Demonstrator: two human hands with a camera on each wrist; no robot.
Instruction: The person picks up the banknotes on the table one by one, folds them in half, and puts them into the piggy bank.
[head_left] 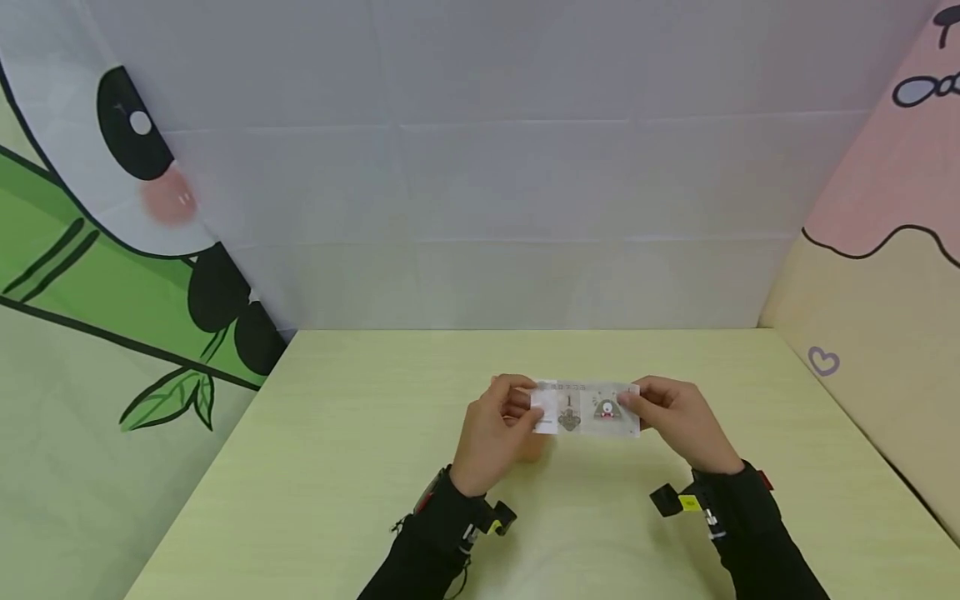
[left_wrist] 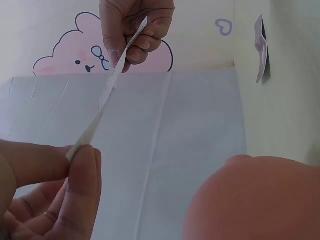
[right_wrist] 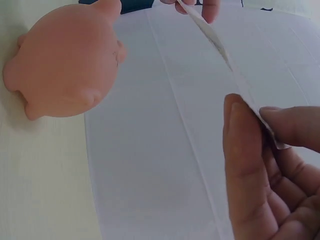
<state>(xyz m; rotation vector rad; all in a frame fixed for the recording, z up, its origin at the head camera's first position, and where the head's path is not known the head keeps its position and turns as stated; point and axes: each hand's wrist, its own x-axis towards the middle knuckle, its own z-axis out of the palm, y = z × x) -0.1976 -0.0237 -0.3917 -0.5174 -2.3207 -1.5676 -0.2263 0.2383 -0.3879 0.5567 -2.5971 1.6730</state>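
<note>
A small printed paper note (head_left: 588,408) hangs flat above the pale green table (head_left: 360,450), stretched between both hands. My left hand (head_left: 525,410) pinches its left end between thumb and fingers, and my right hand (head_left: 632,406) pinches its right end. In the left wrist view the note (left_wrist: 107,90) shows edge-on, running from my left fingertips (left_wrist: 82,170) up to my right hand (left_wrist: 135,30). A pink pig-shaped toy (right_wrist: 65,60) stands on the table below the left hand, mostly hidden by that hand in the head view; the note (right_wrist: 220,47) runs above it.
A grey cloth backdrop (head_left: 480,208) closes the far side of the table. A panda-and-bamboo cloth (head_left: 112,250) hangs at the left, and a pink and cream cartoon cloth (head_left: 885,275) at the right. Both forearms wear black sleeves with wrist cameras.
</note>
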